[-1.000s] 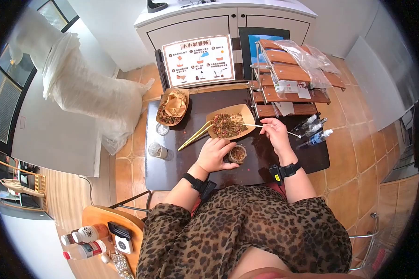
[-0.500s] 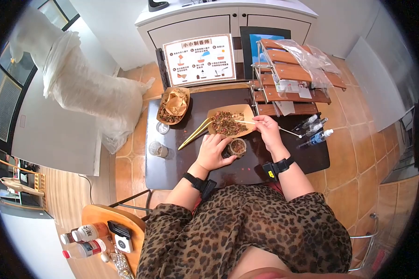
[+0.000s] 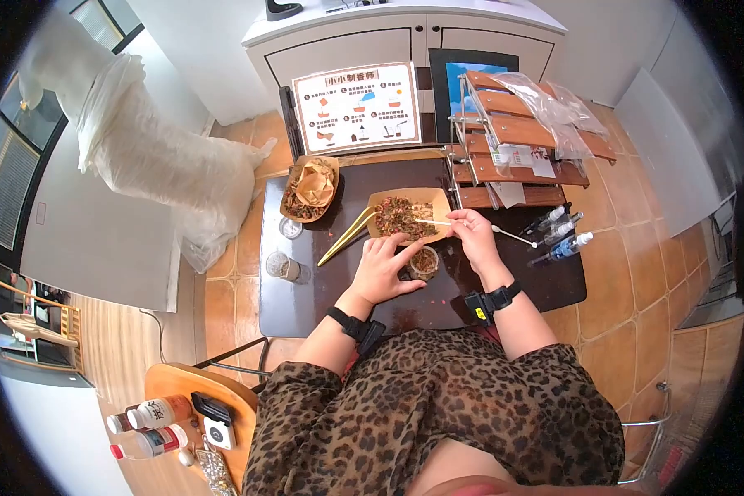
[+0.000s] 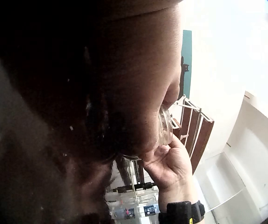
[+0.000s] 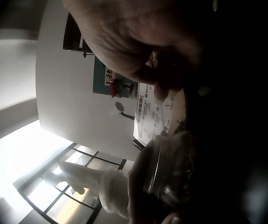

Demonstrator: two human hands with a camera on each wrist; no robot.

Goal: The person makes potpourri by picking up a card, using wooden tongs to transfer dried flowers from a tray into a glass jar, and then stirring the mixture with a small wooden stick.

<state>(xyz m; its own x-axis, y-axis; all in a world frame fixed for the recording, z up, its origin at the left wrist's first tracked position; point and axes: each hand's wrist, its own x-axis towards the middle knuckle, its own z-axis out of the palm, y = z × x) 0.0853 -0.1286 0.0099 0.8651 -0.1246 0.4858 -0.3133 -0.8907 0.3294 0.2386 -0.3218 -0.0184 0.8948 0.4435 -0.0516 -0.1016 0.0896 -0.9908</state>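
Beside the open paper tray (image 3: 378, 198) of dried plant bits, the left hand (image 3: 379, 271) curls its thumb and fingers round a small glass jar (image 3: 424, 263) of brown bits. The jar's clear rim (image 4: 165, 126) shows past that hand in the left wrist view. The right hand (image 3: 478, 241) pinches a thin white stick (image 3: 432, 221) by the tray's right edge, the stick's tip over the plant bits. Another white length (image 3: 517, 237) shows to the right of this hand; whether it is the same stick, I cannot tell. The right wrist view is dark around the jar (image 5: 162, 175).
Golden tweezers (image 3: 347, 238) lean on the tray's left side. Farther left are a second paper tray (image 3: 334, 186), a small clear dish (image 3: 290, 227) and a glass (image 3: 282, 266). Spray bottles (image 3: 570, 245) lie at the right, near a wooden rack (image 3: 512, 130). An instruction sign (image 3: 357, 107) stands behind.
The right hand has moved left toward the tray, carrying the stick's tip farther over the plant bits. The left hand and jar have shifted slightly forward, closer to the tray.
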